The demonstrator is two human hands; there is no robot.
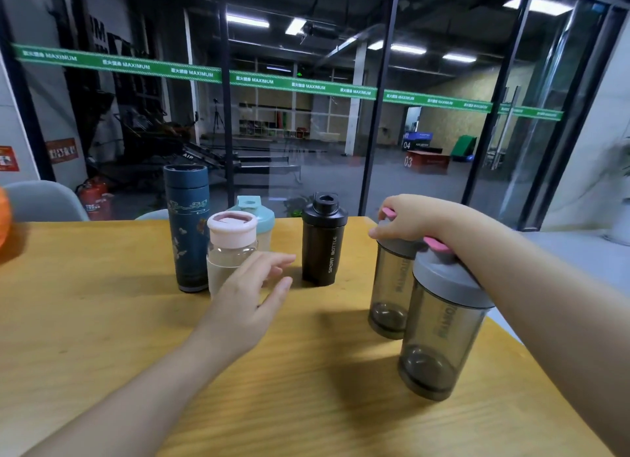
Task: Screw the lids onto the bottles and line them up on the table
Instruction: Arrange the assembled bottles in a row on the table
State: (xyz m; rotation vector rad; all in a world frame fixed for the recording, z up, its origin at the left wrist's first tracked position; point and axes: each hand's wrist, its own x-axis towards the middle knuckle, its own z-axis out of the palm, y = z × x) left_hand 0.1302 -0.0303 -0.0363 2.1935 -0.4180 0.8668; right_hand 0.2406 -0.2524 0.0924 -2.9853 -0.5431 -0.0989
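A black sport bottle (324,240) stood near the middle of the wooden table (85,320), and its black lid was on. Everything else is told from that bottle.

To its left stood three bottles close together. The clear bottle with the pink lid (231,252) was the nearest of them to the person. Just behind it was a pale bottle with a teal lid (254,214), mostly hidden. Beside those two, farther left, stood the tall blue flask (187,228) with gold and white drawings on it. Its top looked open, but that was hard to tell.

To the right of the black bottle stood two smoky grey shaker bottles with grey lids and pink flip caps. The far grey shaker (392,279) was close to the black bottle. The near grey shaker (443,327) stood just in front of it, closer to the person and near the table edge.

The left hand (249,299) was in front of the clear bottle and left of the black bottle. Its fingers were straight and spread a little, and it held nothing. The fingertips pointed toward the black bottle without touching it.

The right hand (412,218) was on top of the far grey shaker. Its fingers were curled over the lid and gripped it. The right forearm passed over the lid of the near grey shaker.
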